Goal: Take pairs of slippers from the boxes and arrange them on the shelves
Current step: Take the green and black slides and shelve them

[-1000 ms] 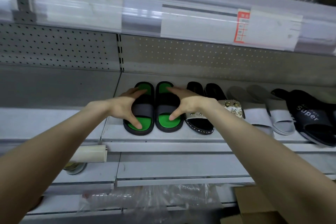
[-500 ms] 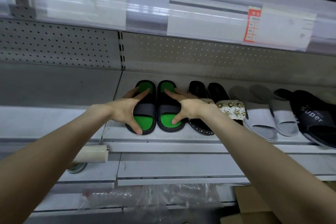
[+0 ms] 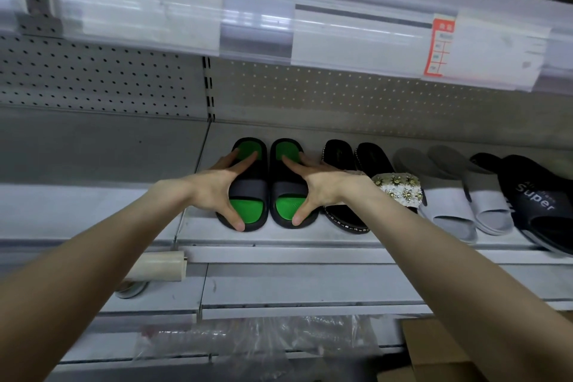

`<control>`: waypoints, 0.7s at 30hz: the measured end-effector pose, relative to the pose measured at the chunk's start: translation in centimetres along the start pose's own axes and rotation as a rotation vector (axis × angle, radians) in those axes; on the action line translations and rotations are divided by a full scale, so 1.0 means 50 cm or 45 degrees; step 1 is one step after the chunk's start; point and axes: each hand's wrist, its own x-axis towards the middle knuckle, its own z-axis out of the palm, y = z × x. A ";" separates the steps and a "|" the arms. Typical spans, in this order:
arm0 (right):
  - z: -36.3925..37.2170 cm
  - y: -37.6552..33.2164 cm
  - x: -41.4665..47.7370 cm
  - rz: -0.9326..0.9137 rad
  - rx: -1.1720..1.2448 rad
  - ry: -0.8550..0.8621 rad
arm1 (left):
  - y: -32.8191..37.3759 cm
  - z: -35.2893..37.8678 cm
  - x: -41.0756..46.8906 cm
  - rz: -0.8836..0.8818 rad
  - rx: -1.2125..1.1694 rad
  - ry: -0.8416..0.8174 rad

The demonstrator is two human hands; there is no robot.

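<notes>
Little changed: our left hand (image 3: 217, 186) and right hand (image 3: 319, 186) stay spread, thumbs at heels, fingertips at toes of the green slippers (image 3: 248, 189). Pair sits squared on the shelf (image 3: 279, 242), just left of the beaded pair (image 3: 344, 217); we judge placement done.

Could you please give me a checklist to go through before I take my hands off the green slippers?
1. Green pair flat on the shelf: ok.
2. Its two slippers side by side, ends level: ok.
3. Front ends behind the shelf edge: ok.
4. Gap to the beaded pair: cannot tell, the right hand hides most of it.
5. Left hand and right hand lie open, no grip: ok.
</notes>
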 end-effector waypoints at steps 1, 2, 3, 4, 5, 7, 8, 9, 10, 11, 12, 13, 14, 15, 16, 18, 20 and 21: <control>0.001 0.000 0.002 0.002 0.000 0.008 | -0.001 0.000 0.001 -0.002 -0.001 0.003; 0.001 -0.001 0.003 0.001 0.002 0.021 | -0.001 -0.001 0.002 -0.007 -0.004 0.003; 0.002 -0.002 0.004 -0.001 -0.002 0.036 | -0.003 -0.001 0.003 -0.013 -0.007 0.003; 0.002 -0.002 0.004 -0.003 -0.012 0.050 | -0.006 -0.001 0.005 -0.017 -0.008 0.004; 0.001 -0.003 0.004 -0.004 -0.023 0.062 | -0.009 -0.001 0.007 -0.020 -0.009 0.004; -0.001 -0.004 0.006 0.000 -0.029 0.070 | -0.015 -0.002 0.010 -0.031 -0.017 0.003; -0.002 -0.004 0.008 0.006 -0.028 0.069 | -0.017 -0.003 0.011 -0.039 -0.022 0.002; -0.003 -0.005 0.010 0.011 -0.029 0.064 | -0.019 -0.004 0.012 -0.046 -0.025 0.000; -0.005 -0.006 0.012 0.016 -0.031 0.055 | -0.020 -0.005 0.013 -0.050 -0.024 0.001; -0.007 -0.006 0.014 0.019 -0.032 0.046 | -0.020 -0.006 0.013 -0.052 -0.020 0.002; -0.009 -0.006 0.015 0.021 -0.030 0.040 | -0.020 -0.006 0.014 -0.053 -0.016 0.004; -0.011 -0.006 0.017 0.025 -0.024 0.035 | -0.021 -0.006 0.015 -0.055 -0.014 0.007; -0.012 -0.006 0.019 0.028 -0.012 0.030 | -0.021 -0.007 0.016 -0.056 -0.012 0.011; -0.012 -0.006 0.022 0.031 0.002 0.027 | -0.022 -0.008 0.017 -0.056 -0.008 0.011; -0.012 -0.006 0.025 0.033 0.016 0.026 | -0.022 -0.010 0.018 -0.056 -0.002 0.008; -0.013 -0.005 0.030 0.036 0.035 0.029 | -0.023 -0.016 0.020 -0.061 0.008 0.001; -0.014 -0.004 0.033 0.031 0.046 0.034 | -0.024 -0.020 0.022 -0.069 0.016 -0.005; -0.015 -0.004 0.036 0.028 0.053 0.036 | -0.025 -0.022 0.022 -0.076 0.017 -0.008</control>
